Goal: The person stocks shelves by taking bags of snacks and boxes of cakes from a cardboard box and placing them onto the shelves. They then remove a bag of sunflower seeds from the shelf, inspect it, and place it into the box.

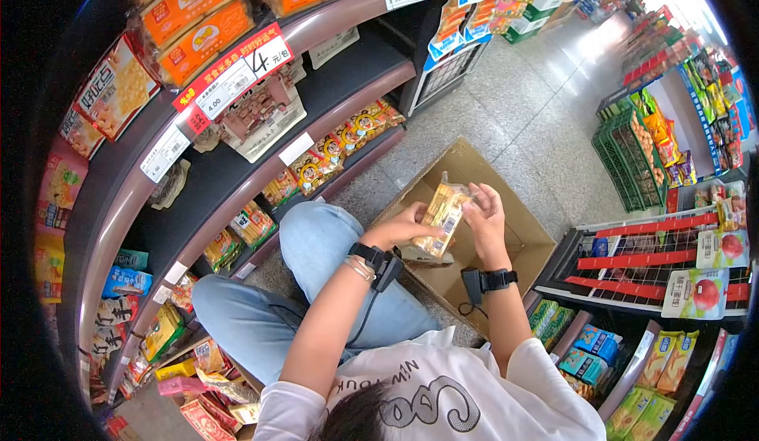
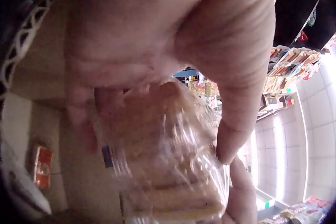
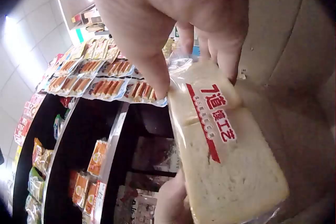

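Observation:
A clear-wrapped pack of sliced bread is held above an open cardboard box. The left hand grips its lower left part, and the right hand pinches its upper right end. In the left wrist view the thumb and fingers of the left hand lie round the crinkled wrapper. Red lettering shows on the bread pack in the right wrist view, where the right hand holds its top end. Under the pack, another package is partly hidden.
Curved shelves with snack packs run along the left. Bent legs in jeans lie beside the box. Green crates and a wire rack stand at the right. Grey tiled floor stretches beyond the box.

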The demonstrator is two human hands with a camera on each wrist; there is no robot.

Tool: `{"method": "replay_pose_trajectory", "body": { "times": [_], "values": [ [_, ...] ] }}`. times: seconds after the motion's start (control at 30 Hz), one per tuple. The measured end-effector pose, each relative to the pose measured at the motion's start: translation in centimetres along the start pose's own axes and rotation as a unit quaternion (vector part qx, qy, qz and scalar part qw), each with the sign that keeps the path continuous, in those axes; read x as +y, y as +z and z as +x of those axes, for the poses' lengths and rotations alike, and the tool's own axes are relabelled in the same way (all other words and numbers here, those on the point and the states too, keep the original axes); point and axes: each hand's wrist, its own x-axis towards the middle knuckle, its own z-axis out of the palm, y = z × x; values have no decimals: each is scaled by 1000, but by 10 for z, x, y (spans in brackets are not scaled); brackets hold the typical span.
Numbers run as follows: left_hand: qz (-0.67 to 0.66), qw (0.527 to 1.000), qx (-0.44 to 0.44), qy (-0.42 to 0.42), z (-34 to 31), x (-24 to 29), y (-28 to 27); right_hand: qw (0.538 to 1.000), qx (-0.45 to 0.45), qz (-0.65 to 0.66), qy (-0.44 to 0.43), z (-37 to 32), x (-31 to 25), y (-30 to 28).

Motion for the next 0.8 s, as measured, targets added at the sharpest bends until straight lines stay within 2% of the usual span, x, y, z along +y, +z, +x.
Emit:
{"method": "replay_pose_trajectory", "body": {
  "times": [0.1,0.2,0.33,0.53,0.8],
  "values": [
    [-138,989,-55,-6,6,3,0,999,-44,-22,1,3,-3,10],
    [-120,992,-9,29,8,4,-4,994,-98,-56,9,5,-2,20],
    [-124,984,75,100,5,8,-3,988,-112,-39,101,2,-1,29],
    [-169,978,72,97,0,18,-1,987,-117,-39,103,1,4,25],
    [-165,980,72,87,-2,19,-3,984,-114,-72,120,-3,-5,30]
  ]
}}
